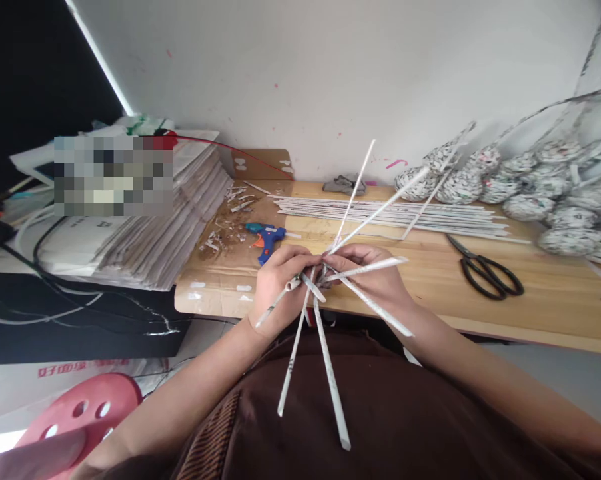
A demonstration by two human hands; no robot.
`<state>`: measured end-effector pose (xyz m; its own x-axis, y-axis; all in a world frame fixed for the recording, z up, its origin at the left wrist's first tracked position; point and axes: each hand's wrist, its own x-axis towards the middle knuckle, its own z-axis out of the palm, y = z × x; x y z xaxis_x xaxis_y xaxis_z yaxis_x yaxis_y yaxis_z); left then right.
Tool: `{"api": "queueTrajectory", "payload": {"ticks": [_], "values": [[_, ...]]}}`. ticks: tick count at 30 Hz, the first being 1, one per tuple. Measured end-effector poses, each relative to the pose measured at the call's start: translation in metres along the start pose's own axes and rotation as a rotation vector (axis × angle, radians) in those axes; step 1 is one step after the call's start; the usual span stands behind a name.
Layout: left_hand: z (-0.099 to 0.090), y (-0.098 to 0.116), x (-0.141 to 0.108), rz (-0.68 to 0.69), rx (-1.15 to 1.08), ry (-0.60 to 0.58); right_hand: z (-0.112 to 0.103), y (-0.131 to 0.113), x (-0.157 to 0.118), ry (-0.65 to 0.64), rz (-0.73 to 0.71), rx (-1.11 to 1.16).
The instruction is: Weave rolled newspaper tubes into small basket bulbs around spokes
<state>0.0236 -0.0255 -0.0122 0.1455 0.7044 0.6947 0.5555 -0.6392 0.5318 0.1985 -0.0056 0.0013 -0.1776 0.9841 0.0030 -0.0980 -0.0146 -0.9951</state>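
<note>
Together, left hand [275, 272] and right hand [386, 284] pinch paper sticks [331, 373] near the table edge [530, 337]. Bare wood [565, 290] surrounds the scissors [473, 257]. Red lettering [83, 368] is unreadable.

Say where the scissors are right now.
In the head view, the scissors lie on the table to the right of the right hand, just on the near side of the stick bundle.

From head height, we look forward and down, close above thin white rolled-paper sticks [331, 377], across a pale wooden surface [555, 293] to a smooth white wall [330, 67].
</note>
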Motion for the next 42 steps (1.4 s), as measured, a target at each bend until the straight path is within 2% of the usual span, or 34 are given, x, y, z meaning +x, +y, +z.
{"api": "queueTrajectory", "payload": {"ticks": [8,12,14,17,19,21,25,27,32,36,38,42], "values": [[0.000,0.003,-0.001,-0.045,0.041,-0.030,-0.004,-0.008,-0.011,0.021,-0.188,-0.386],[-0.005,0.008,0.000,-0.121,0.039,-0.091,-0.001,-0.004,-0.014,0.063,-0.234,-0.407],[-0.012,0.010,0.002,-0.155,-0.012,-0.161,-0.002,0.000,-0.013,0.076,-0.222,-0.363],[-0.029,0.008,0.008,-0.183,-0.199,-0.348,-0.003,0.004,-0.011,0.101,-0.203,-0.311],[-0.041,0.003,0.014,-0.166,-0.299,-0.471,-0.004,0.005,-0.010,0.098,-0.187,-0.281],[-0.048,-0.003,0.020,-0.144,-0.324,-0.540,-0.002,0.004,-0.009,0.076,-0.159,-0.246],[-0.047,-0.015,0.029,-0.158,-0.322,-0.492,0.003,0.001,-0.007,0.044,-0.114,-0.178],[-0.045,-0.017,0.033,-0.110,-0.284,-0.491,0.005,0.000,-0.006,0.041,-0.115,-0.154],[-0.048,-0.011,0.046,0.076,-0.081,-0.561,0.009,0.003,-0.005,0.039,-0.124,-0.129],[-0.049,-0.004,0.050,0.103,-0.030,-0.599,0.012,0.003,-0.007,0.029,-0.157,-0.130],[-0.046,-0.001,0.045,0.062,-0.012,-0.545,0.013,0.000,-0.009,0.027,-0.159,-0.121],[-0.034,0.003,0.027,-0.123,-0.016,-0.329,0.015,-0.003,-0.015,0.026,-0.117,-0.110]]}}
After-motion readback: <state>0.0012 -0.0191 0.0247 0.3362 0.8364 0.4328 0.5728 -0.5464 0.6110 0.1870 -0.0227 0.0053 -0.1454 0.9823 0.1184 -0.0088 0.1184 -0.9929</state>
